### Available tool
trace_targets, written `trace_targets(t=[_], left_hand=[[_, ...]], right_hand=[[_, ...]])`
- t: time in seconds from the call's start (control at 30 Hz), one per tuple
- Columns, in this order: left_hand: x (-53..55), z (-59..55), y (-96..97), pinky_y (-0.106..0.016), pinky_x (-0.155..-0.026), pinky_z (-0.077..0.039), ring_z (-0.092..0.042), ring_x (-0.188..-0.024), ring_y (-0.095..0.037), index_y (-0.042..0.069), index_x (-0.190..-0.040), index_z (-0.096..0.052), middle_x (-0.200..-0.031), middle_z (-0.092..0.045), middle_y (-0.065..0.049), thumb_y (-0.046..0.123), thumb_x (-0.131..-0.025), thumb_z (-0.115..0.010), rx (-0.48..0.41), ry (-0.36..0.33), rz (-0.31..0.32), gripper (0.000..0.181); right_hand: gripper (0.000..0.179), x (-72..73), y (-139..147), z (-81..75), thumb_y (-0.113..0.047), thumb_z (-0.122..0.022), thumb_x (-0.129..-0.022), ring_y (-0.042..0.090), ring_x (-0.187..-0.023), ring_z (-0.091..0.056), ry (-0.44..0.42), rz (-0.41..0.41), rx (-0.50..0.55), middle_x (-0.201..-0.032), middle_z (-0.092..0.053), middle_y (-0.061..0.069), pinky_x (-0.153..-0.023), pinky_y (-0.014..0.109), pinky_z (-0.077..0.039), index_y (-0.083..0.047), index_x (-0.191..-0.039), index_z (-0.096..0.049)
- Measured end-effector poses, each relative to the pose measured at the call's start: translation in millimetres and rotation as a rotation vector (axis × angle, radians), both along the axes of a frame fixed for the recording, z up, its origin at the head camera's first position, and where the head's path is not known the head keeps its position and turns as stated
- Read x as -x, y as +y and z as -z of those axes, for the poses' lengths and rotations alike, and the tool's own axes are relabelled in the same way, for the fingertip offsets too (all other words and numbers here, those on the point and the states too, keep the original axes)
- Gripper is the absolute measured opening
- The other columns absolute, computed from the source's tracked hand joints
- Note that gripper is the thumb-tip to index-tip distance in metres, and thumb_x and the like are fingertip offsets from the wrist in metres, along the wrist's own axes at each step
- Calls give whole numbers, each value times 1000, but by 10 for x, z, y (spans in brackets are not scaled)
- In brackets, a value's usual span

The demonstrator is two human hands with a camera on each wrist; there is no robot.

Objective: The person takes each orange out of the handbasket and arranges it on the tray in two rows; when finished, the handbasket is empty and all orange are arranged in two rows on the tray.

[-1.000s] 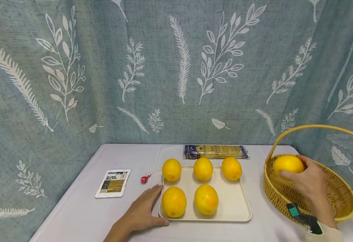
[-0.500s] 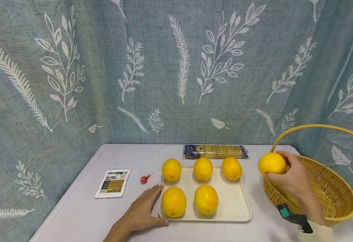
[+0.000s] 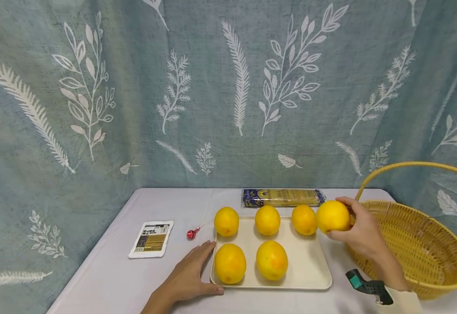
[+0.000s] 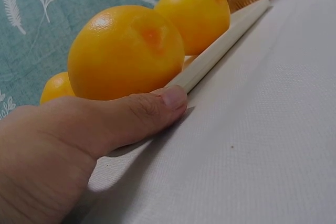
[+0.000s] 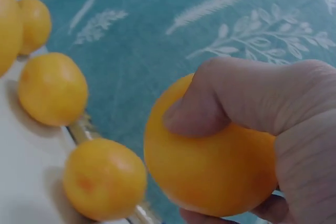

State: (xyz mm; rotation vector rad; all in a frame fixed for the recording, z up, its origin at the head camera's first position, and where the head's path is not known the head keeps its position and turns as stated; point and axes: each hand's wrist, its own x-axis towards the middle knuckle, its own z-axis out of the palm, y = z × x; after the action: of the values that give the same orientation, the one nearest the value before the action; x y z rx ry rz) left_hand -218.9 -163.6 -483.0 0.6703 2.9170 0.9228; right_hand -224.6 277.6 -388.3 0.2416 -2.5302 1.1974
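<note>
My right hand (image 3: 363, 229) grips an orange (image 3: 333, 216) beyond the tray's right edge, beside the back-right orange (image 3: 304, 219). In the right wrist view the thumb (image 5: 197, 114) lies over the held orange, with fingertips showing beneath it. My left hand (image 3: 191, 272) rests at the front-left corner of the cream tray (image 3: 304, 266), fingers along its left side. Its thumb (image 4: 157, 106) lies straight against the front rim. Three oranges stand in a back row on the tray, with two in front: one at the left (image 3: 230, 263) and one in the middle (image 3: 272, 260).
A wicker basket (image 3: 428, 244) with a tall handle stands at the right. A noodle pack (image 3: 285, 197) lies behind the tray. Left of the tray are a red lollipop (image 3: 191, 234) and a flat white packet (image 3: 151, 239). A patterned curtain (image 3: 212, 96) hangs behind the table.
My right hand has brought the orange left out of the basket, up to the tray's right side. The left hand stays at the tray corner. The head view has shifted slightly.
</note>
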Motion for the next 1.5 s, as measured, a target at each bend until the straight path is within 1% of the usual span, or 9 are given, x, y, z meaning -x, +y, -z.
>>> trace_targets(t=[0.13,0.37,0.5,0.7,0.83,0.97,1.2,1.37,1.5], left_hand=[[-14,1,19,-65,-118,-27,-32,-148,-40,13,-157,-37,-163,-34,-15,72,-62,-83,2,-30,-7,121],[-2,-9,23,-65,-118,-27,-32,-148,-40,12,-157,-36,-163,-34,-15,72,-63,-82,7,-38,2,121],[17,-14,12,-64,-118,-27,-32,-148,-40,12,-157,-36,-163,-34,-15,72,-63,-82,9,-36,4,120],[14,-13,15,-63,-119,-27,-33,-148,-39,11,-157,-37,-162,-35,-15,72,-63,-82,13,-30,5,121],[9,-18,12,-63,-119,-28,-34,-147,-39,10,-156,-37,-162,-36,-16,71,-63,-83,8,-18,10,120],[6,-11,9,-61,-120,-27,-34,-148,-38,10,-157,-37,-162,-36,-15,72,-63,-82,17,-11,10,121],[-4,-8,13,-63,-119,-26,-33,-148,-39,10,-157,-37,-162,-35,-15,69,-63,-84,-3,-31,11,121],[-7,-5,16,-62,-119,-28,-33,-148,-38,12,-157,-36,-163,-35,-14,70,-62,-84,7,-10,9,121],[-3,-4,19,-62,-119,-28,-32,-149,-38,13,-157,-37,-163,-35,-13,69,-62,-84,7,-16,0,120]], right_hand=[[86,21,-125,68,-9,-87,-72,38,-116,-53,34,-48,-31,-136,-52,23,-90,57,-55,2,-145,-43],[84,3,-252,225,-9,-90,-65,30,-112,-58,86,-141,-158,-132,-59,16,-79,34,-58,-2,-139,-52],[85,-36,-265,288,-6,-88,-64,30,-114,-58,45,-191,-165,-133,-58,16,-81,35,-59,-2,-140,-51],[84,-134,-233,400,-6,-85,-61,29,-114,-58,-25,-203,-175,-133,-60,13,-82,36,-58,-4,-139,-53],[85,-182,-203,484,-4,-83,-58,24,-115,-58,-61,-207,-165,-134,-60,10,-89,38,-58,-6,-138,-55],[85,-216,-166,554,-3,-81,-58,14,-115,-56,-97,-230,-136,-134,-60,5,-96,35,-55,-10,-138,-54],[86,-254,-119,631,-3,-78,-58,7,-112,-55,-106,-273,-64,-133,-58,4,-93,28,-52,-9,-139,-51],[84,-264,-119,676,-3,-76,-61,5,-115,-54,-105,-308,-19,-135,-57,6,-98,24,-48,-6,-140,-48],[79,-269,-133,686,-10,-79,-69,5,-120,-53,-89,-313,-11,-138,-56,5,-101,24,-45,-7,-142,-47]])
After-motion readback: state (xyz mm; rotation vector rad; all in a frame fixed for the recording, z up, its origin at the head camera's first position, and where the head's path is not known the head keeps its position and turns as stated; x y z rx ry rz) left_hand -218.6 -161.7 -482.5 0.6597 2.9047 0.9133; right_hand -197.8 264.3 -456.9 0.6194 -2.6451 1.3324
